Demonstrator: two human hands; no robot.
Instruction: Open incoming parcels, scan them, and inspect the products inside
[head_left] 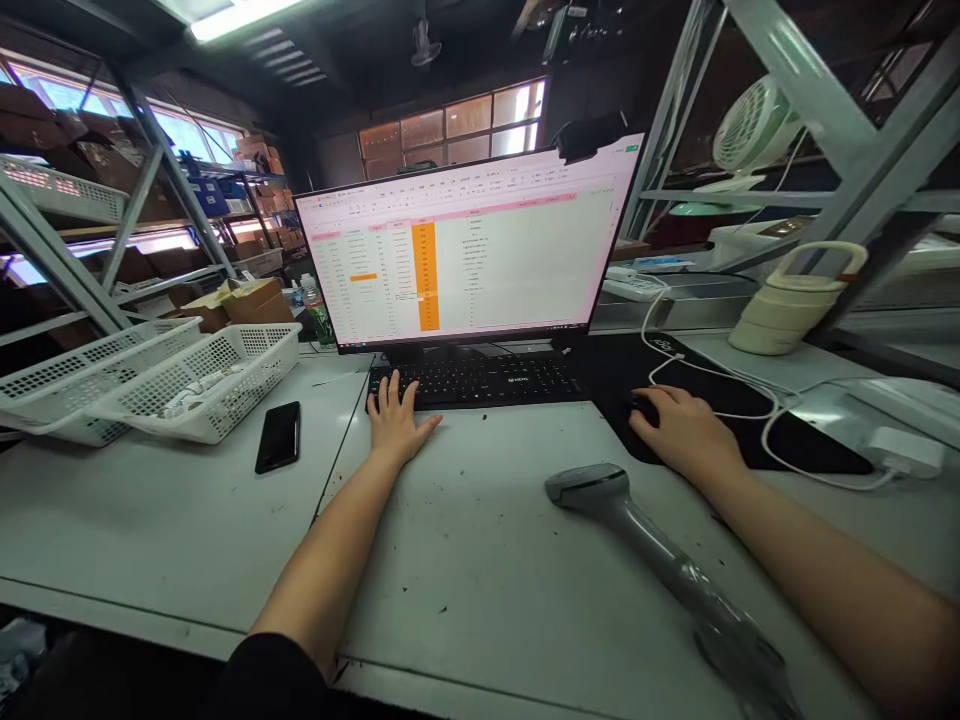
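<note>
My left hand (396,420) rests with its fingers spread on the left end of a black keyboard (480,380). Over on the right, my right hand (686,428) is wrapped round a black computer mouse (643,408), which is mostly hidden under the fingers. The mouse sits on a black mouse pad (780,435). Behind the keyboard stands a monitor (517,260) with a spreadsheet that has an orange column. Between my forearms lies a grey barcode scanner (637,530), its head toward the keyboard.
A black phone (278,437) lies left of my left hand. White perforated baskets (225,405) stand farther left, the nearer one holding small white items. White cables (765,420) cross the mouse pad to a white adapter (906,450). A cream handled container (787,305) stands behind, with a fan (757,125) above.
</note>
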